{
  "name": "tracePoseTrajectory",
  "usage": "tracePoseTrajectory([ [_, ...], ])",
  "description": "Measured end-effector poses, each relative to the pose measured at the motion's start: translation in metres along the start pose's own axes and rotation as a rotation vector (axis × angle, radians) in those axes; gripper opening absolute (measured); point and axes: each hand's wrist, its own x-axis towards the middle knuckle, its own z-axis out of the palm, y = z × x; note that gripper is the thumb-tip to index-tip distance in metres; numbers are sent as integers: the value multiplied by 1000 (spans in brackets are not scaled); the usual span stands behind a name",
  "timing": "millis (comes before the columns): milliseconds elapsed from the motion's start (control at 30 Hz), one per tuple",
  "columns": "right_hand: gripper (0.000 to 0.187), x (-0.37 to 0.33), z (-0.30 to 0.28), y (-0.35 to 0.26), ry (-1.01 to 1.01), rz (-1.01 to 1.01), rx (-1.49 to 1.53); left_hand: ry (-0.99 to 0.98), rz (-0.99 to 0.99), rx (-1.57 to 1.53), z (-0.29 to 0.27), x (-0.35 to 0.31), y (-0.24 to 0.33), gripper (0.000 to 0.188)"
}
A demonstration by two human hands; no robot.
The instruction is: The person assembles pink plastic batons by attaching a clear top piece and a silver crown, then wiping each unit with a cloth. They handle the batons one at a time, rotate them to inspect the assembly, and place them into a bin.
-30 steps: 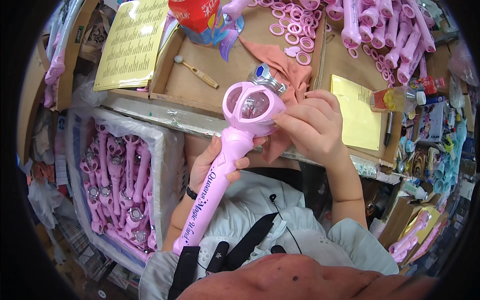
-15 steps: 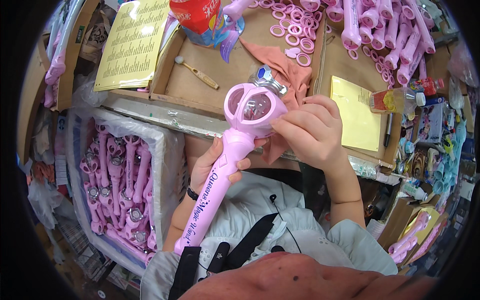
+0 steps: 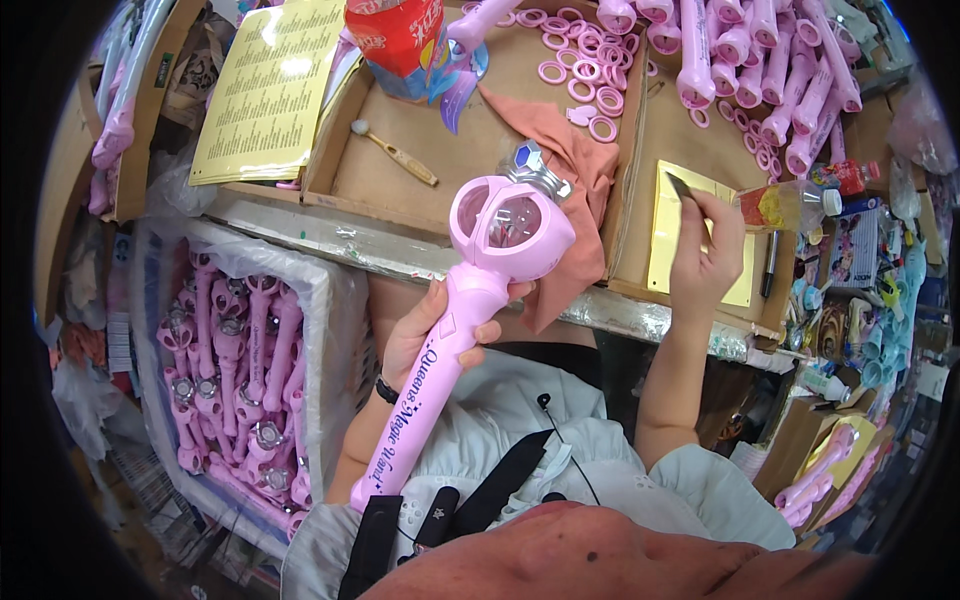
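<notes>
My left hand (image 3: pixel 440 325) is wrapped round the handle of a pink toy wand (image 3: pixel 478 285), just below its head. The wand tilts up to the right. Its round head has clear windows, and a silver crown with a blue gem tops it. Over the yellow sheet (image 3: pixel 665 240) on the right, my right hand (image 3: pixel 706 245) pinches a small dark, flat, pointed piece (image 3: pixel 679 186) between thumb and fingers; its kind cannot be made out. Behind the wand's head lies an orange-pink cloth (image 3: pixel 575 150), draped over the table's front edge.
A cardboard tray (image 3: pixel 400 205) holds a toothbrush (image 3: pixel 394 153), pink rings (image 3: pixel 590 65) and a red-and-blue pouch (image 3: pixel 397 45). Pink wand handles (image 3: pixel 780 60) pile up at far right, near a clear bottle (image 3: pixel 785 205). A lined crate (image 3: pixel 335 330) of wands stands at left.
My right hand has left the wand's head and moved right, over the yellow sheet, with the dark piece now showing in its fingers. The left hand and wand stay nearly still.
</notes>
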Motion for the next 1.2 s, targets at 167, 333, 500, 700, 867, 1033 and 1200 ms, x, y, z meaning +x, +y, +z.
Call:
tracePoseTrajectory([
  [167,19,-32,-17,18,-54,73,-314,-7,-11,23,-1,1,2,57],
  [333,38,-48,1,-21,-542,-327,-46,40,2,81,6,-1,0,66],
  [500,17,-33,9,-43,-269,-104,236,-18,-2,-11,4,-8,-1,64],
  [700,15,-32,36,-90,-263,-356,440,-45,2,-50,-9,-9,-2,50],
  [867,15,-12,52,-94,-238,-252,417,0,-45,-27,-7,-10,-4,38],
  [1033,10,-20,53,-109,-211,-524,356,-15,21,117,-9,-10,-6,43],
  [1200,12,-13,53,-106,-222,-315,391,-6,-47,51,-13,-12,-5,46],
])
